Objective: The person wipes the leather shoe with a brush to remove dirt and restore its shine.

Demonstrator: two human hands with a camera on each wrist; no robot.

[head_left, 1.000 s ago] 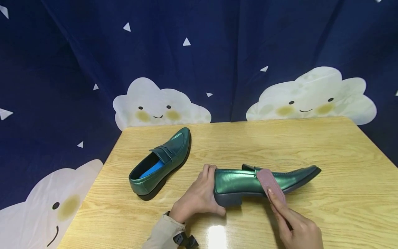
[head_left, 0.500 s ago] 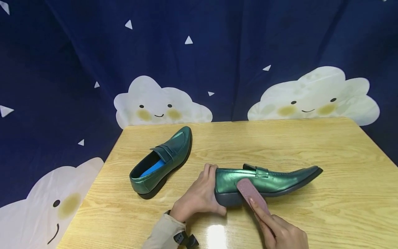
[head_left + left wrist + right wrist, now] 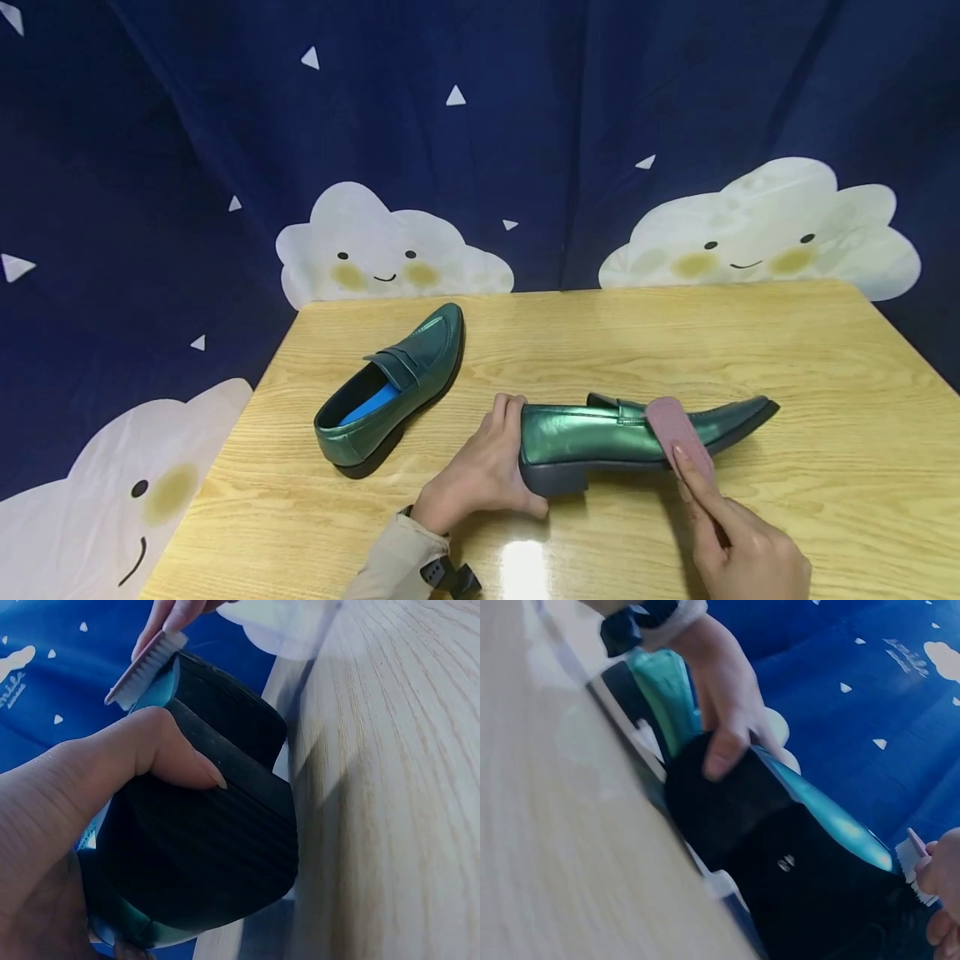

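Observation:
A shiny green loafer lies tipped on the table, its side turned toward me and its toe pointing right. My left hand grips it round the heel; in the left wrist view the thumb presses on the black heel. Between the fingers of my right hand is a pink-backed brush, laid against the shoe's side just ahead of the strap. White bristles touch the upper in the left wrist view. The right wrist view shows the black sole and part of the brush.
A second green loafer with a blue insole stands upright at the back left of the wooden table. Behind the table hangs a dark blue curtain printed with white clouds and triangles.
The brush in my right hand first slid left along the shoe's side toward the heel, then back right toward the toe. My left hand and both shoes have stayed in place.

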